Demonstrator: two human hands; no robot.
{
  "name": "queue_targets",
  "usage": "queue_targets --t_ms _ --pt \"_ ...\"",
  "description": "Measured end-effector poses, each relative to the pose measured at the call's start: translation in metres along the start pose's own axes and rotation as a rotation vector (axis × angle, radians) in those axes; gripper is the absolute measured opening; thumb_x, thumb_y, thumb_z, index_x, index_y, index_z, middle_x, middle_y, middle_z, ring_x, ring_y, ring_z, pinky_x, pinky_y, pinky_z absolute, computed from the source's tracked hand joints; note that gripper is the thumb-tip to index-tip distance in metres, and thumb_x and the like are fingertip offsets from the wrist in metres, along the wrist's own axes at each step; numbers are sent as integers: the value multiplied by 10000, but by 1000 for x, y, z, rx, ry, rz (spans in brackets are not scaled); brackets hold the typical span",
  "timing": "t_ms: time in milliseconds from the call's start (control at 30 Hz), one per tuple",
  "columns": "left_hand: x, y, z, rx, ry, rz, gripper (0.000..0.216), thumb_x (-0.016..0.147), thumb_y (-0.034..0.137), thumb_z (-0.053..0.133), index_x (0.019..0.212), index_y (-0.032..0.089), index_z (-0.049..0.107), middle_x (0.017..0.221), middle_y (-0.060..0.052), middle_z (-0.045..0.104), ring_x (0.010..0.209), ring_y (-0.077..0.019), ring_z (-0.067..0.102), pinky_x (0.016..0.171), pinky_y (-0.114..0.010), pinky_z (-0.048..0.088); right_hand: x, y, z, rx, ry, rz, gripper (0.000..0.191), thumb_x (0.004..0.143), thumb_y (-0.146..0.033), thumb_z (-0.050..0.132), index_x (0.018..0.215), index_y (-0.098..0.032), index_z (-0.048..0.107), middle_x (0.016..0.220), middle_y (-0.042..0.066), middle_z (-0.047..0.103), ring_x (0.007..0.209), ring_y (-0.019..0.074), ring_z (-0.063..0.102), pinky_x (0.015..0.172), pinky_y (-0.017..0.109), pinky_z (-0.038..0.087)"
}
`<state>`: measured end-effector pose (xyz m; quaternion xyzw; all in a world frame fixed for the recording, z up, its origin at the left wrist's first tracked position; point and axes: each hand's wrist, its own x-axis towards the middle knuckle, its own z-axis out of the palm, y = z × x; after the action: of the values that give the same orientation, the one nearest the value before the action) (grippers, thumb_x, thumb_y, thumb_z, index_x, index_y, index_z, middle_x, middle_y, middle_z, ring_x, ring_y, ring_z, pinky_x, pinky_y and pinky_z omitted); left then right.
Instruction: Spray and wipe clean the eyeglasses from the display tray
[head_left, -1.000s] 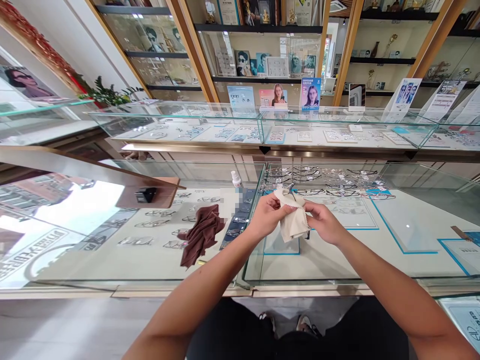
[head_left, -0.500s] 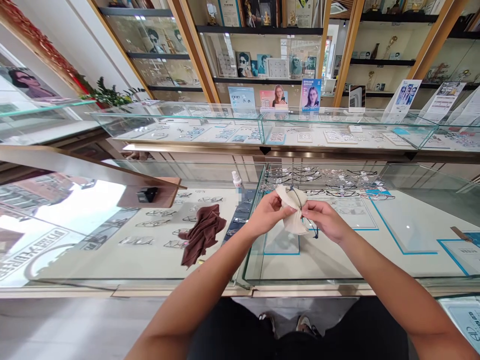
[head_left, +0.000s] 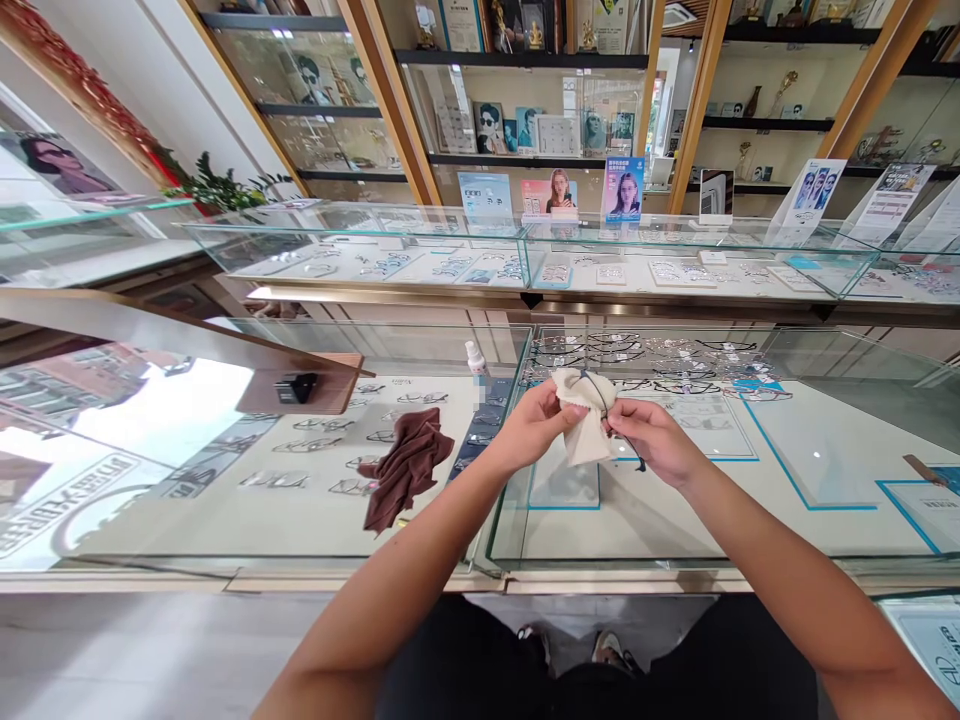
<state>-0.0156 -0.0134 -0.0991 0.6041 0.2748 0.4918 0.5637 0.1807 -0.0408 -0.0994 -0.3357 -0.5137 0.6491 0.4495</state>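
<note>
Above the glass display counter [head_left: 675,540], both hands work on a pair of thin dark-framed glasses [head_left: 600,398]. My left hand [head_left: 534,427] pinches a cream cleaning cloth [head_left: 585,430] around one part of the frame. My right hand [head_left: 651,440] is closed on the frame from the right, with a temple arm hanging below it. Most of the glasses are hidden by the cloth and fingers.
A brown cloth [head_left: 403,472] lies on the counter glass to the left, and a small white spray bottle [head_left: 474,358] stands behind it. Several glasses lie in rows inside the cases. A black device [head_left: 295,387] sits on a wooden ledge. Shelves with posters line the back.
The cloth has been bunched higher around the frame, and both hands have shifted slightly up and away. The brown cloth and bottle have not moved.
</note>
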Motion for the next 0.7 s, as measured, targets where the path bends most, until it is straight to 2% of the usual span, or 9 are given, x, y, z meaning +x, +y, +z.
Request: queue_targets --t_ms 67,133,267,367,433,533,700 --pt "-3 -2 4 -23 12 -3 516 684 525 924 956 161 679 835 -47 724 755 -164 652 715 -277 527 -1 0 0 0 -13 10 346 689 -503 883 711 -219 687 744 -10 636 745 155 537 747 299 405" --pt "-6 -3 9 3 81 4 517 683 534 919 932 157 667 827 -49 724 724 -155 641 692 -272 520 -1 3 4 -6 -30 -2 362 690 -518 885 703 -217 684 741 -9 635 741 157 542 743 302 415" --pt "-11 -4 17 116 256 56 574 711 693 828 776 163 621 693 -6 637 615 -116 538 574 -236 433 -1 12 12 -20 -110 -33 344 705 -515 891 710 -221 712 783 10 702 830 198 621 800 326 460" --pt "-10 -3 18 184 331 94 647 770 806 696 693 173 585 615 13 556 572 -105 458 532 -242 381 0 17 15 -20 -146 -23 348 664 -507 929 743 -225 741 811 14 739 869 215 655 879 357 486" --pt "-7 -4 16 180 322 88 673 780 836 656 679 175 583 605 14 548 571 -107 447 537 -251 380 0 17 14 -14 -110 -17 386 643 -536 939 780 -228 751 818 15 744 849 208 652 891 369 492" --pt "-2 -6 9 90 302 55 666 742 828 706 741 168 619 656 7 606 618 -119 510 590 -254 426 0 12 10 16 -53 -34 424 653 -589 921 772 -224 742 812 16 710 792 178 604 839 353 490" --pt "1 -4 -2 -46 373 -32 635 696 788 769 795 174 644 664 4 637 647 -146 593 616 -258 474 -1 -4 -3 81 39 -102 407 663 -569 918 712 -227 704 857 28 619 791 166 539 756 330 481"
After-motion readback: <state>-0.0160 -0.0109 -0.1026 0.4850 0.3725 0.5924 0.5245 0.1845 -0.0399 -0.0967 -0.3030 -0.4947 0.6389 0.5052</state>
